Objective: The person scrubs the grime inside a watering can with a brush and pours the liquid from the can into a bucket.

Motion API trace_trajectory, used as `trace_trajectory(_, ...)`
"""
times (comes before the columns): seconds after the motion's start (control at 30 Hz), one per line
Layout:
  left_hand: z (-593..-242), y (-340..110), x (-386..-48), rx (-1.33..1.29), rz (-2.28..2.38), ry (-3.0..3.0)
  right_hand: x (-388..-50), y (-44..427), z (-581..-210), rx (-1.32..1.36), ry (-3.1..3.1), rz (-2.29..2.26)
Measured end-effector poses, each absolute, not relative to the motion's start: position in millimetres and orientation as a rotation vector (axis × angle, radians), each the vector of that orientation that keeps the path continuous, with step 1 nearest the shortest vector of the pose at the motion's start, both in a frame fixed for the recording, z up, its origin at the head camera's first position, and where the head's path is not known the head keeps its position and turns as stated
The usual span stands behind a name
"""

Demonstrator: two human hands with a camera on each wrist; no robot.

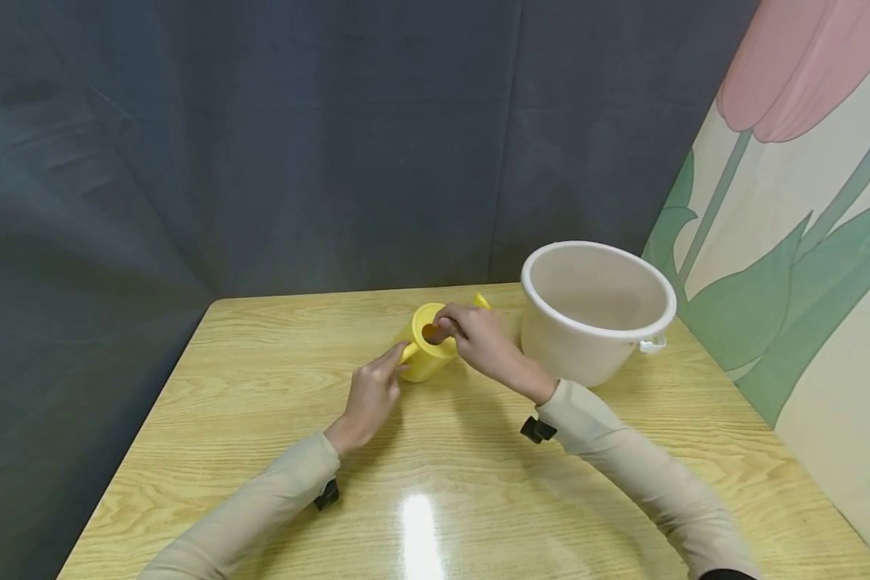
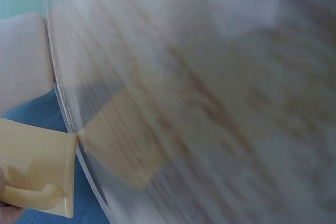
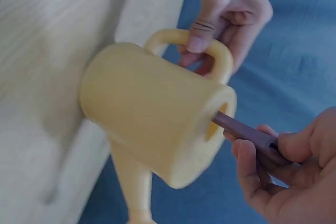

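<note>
A yellow toy watering can [image 1: 422, 364] stands on the wooden table, its spout tip [image 1: 482, 300] pointing right. My left hand [image 1: 371, 396] grips its looped handle, thumb over the top of the loop in the right wrist view. With thumb and fingers my right hand [image 1: 484, 342] pinches a dark purple-brown stick-like piece [image 3: 249, 134] that has a small hole near the held end. The far end of that piece passes into the opening in the can's top and is hidden inside. At the edge of the left wrist view, only the can [image 2: 39, 156] and some fingertips show.
A large white bucket [image 1: 587, 354] stands upright just right of the can, near the back of the table [image 1: 261, 387]. A dark curtain [image 1: 348, 145] hangs behind the table. Along the right side runs a wall [image 1: 826, 306] painted with tulips.
</note>
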State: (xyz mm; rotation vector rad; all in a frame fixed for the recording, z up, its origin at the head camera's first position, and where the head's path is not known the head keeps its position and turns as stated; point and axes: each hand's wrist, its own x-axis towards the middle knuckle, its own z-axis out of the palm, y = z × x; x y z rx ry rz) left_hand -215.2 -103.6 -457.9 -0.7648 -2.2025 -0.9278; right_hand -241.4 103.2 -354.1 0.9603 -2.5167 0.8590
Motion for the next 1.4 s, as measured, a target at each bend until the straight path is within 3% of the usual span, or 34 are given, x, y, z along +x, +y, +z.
trace_trajectory(0.37, -459.0, -102.1, -215.6, -0.773, -0.916, -2.191, -243.7, 99.7, -368.1, 0.926, -2.533, 0.926)
trace_trajectory(0.87, -456.1, -101.7, -216.0, -0.777, -0.919, -2.198, -241.5, 111.3, -343.1, 0.839, -2.501, 0.937)
trace_trajectory(1.4, -456.7, -101.7, -215.1, -0.795, -0.912, -2.198, -241.0, 97.6, -371.4, 0.900, -2.527, 0.838)
